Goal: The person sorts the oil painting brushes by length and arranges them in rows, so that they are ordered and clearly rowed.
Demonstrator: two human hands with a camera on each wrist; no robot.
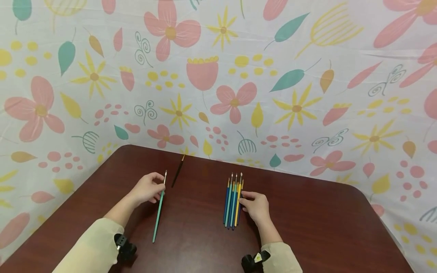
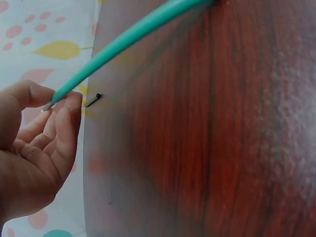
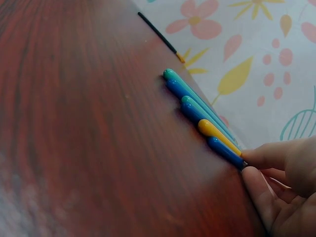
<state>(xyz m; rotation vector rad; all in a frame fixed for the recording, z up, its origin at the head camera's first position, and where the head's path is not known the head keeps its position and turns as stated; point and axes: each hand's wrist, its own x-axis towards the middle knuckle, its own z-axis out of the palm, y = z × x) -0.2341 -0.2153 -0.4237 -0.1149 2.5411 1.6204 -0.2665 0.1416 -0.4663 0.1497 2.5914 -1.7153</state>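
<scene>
Teal, the long paintbrush (image 1: 159,208) is pinched near its bristle end by the left hand (image 1: 147,188), handle trailing back from the fingertips on the dark wood table (image 1: 307,227). The right hand (image 1: 255,206) curls its fingertips onto the row of blue and yellow brushes (image 1: 233,203) just beside it. A black brush (image 1: 177,172) lies just beyond the left fingers.

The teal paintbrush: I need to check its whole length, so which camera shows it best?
The head view: the teal paintbrush shows end to end on the table, the left hand pinching it near the bristles. The left wrist view shows only part of its handle, close and blurred. The right wrist view misses it.
</scene>
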